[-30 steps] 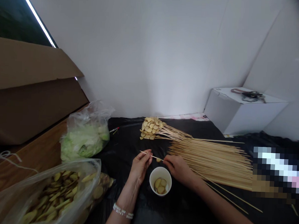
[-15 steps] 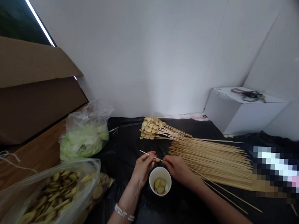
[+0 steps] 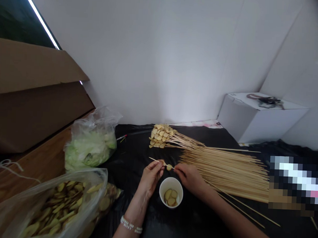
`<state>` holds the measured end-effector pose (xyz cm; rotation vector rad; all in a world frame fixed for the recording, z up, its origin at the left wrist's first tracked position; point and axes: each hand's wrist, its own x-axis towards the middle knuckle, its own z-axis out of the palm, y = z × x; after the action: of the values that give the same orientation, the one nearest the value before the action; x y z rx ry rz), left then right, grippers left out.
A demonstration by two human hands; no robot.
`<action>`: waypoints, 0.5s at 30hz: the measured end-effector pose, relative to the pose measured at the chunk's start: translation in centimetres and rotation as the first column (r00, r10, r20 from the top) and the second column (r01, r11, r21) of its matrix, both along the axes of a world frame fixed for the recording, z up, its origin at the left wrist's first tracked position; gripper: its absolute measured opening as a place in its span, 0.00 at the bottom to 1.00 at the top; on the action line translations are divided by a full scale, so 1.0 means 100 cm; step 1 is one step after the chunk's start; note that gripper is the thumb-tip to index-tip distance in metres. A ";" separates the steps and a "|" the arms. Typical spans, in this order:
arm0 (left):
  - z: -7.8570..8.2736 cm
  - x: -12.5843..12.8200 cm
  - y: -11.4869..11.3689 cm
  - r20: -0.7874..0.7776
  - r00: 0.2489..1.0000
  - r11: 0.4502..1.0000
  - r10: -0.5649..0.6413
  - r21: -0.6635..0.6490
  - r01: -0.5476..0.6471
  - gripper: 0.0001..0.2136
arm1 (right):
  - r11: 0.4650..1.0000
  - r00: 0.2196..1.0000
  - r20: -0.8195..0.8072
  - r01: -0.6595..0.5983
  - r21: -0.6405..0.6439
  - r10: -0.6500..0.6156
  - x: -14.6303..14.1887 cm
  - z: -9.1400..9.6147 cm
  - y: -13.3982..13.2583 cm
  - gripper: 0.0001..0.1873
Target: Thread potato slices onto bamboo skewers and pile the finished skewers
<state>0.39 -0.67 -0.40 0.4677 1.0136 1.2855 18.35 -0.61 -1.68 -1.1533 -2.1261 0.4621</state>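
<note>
My left hand [image 3: 151, 174] is closed in a pinch on a potato slice threaded on a thin bamboo skewer [image 3: 154, 160]. My right hand [image 3: 188, 176] grips the same skewer further back, just right of a second slice [image 3: 169, 167] on the stick. The skewer's pointed tip sticks out to the left past my left fingers. Directly below both hands stands a small white cup [image 3: 171, 192] holding a few potato slices. A pearl bracelet [image 3: 130, 225] is on my left wrist.
A large pile of bare skewers [image 3: 225, 171] lies to the right on the black sheet. Finished potato skewers [image 3: 160, 135] are stacked behind. Two clear bags, lettuce [image 3: 90, 147] and potato slices [image 3: 55, 205], sit left. A cardboard box [image 3: 30, 96] and a white box [image 3: 256, 116] flank the area.
The slice in my left hand has been pushed along the skewer toward the other slice, and both hands have drawn slightly closer together above the cup.
</note>
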 end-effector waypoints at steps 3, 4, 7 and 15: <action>-0.002 0.000 0.000 -0.013 1.000 1.000 -0.002 0.003 0.002 0.12 | 0.999 1.000 0.027 0.007 0.054 -0.008 0.000 0.000 -0.001 0.11; -0.003 0.001 0.001 -0.015 1.000 1.000 -0.001 0.008 0.001 0.12 | 0.997 0.999 0.046 0.010 0.077 -0.014 0.000 0.000 -0.002 0.12; -0.006 0.002 0.001 -0.005 1.000 1.000 0.001 0.024 -0.001 0.12 | 0.986 0.991 0.131 0.018 0.166 -0.041 -0.001 0.002 -0.005 0.13; -0.011 0.003 0.004 0.015 1.000 1.000 0.004 0.014 -0.004 0.12 | 0.902 0.948 0.287 0.001 0.432 -0.139 -0.002 0.002 -0.009 0.10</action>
<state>0.73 -0.30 -1.50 0.4666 0.9941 1.2984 18.19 -1.49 -1.53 -1.0900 -2.2838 -0.2366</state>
